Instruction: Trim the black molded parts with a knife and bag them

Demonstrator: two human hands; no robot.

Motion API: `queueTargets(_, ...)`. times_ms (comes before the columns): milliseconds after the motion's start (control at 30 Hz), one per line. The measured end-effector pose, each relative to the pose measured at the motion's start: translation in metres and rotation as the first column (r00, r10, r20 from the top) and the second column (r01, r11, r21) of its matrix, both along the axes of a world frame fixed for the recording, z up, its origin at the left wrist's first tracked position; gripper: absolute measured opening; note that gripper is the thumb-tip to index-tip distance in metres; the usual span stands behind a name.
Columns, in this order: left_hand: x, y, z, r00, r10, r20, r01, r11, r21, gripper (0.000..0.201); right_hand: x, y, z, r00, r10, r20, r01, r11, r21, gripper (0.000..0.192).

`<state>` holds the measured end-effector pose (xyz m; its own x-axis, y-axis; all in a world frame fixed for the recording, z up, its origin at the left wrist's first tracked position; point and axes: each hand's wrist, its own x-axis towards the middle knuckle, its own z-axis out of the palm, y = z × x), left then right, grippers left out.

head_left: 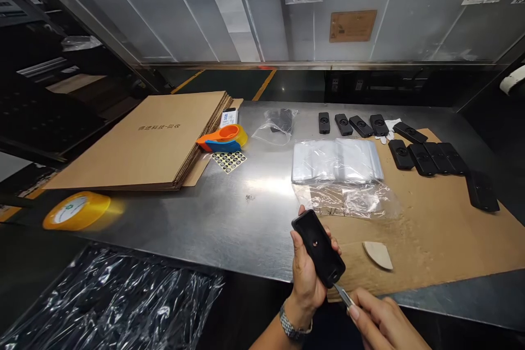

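My left hand is wrapped round a black plastic housing, its hollow side facing up with a small hole near the middle. In my right hand is a slim metal craft knife, pinched between the fingers. Its tip meets the lower end of the housing; whether it cuts there I cannot tell. Just beyond my hands lies a pale fan-shaped piece on the cardboard sheet. Similar black housings lie in a loose group at the back right.
Clear plastic bags are stacked beyond my hands. On the left are flattened cardboard boxes, an orange and blue tape dispenser, a sticker sheet and a yellow tape roll. Black plastic sheeting hangs below the steel table's edge.
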<state>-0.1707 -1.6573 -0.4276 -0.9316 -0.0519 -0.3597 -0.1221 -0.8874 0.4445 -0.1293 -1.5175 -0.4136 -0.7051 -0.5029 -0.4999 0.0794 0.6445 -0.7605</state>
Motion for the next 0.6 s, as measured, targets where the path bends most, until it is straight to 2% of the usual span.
queueTargets(167, 0.002, 0.0, 0.0, 0.999, 0.024, -0.027, -0.026, 0.998, -0.058, 0.053, 0.003, 0.002, -0.009, 0.997, -0.006, -0.072, 0.008, 1.0, 0.028, 0.044)
queueTargets(433, 0.004, 0.002, 0.002, 0.996, 0.06, -0.065, -0.066, 0.992, -0.106, 0.055, 0.007, 0.0, -0.019, 0.993, -0.039, -0.113, 0.036, 0.999, -0.03, 0.042)
queueTargets(600, 0.003, 0.003, 0.002, 0.995, 0.082, -0.062, -0.089, 0.989, -0.114, 0.056, 0.005, -0.004, -0.013, 0.999, -0.035, -0.005, 0.034, 0.996, -0.083, 0.04)
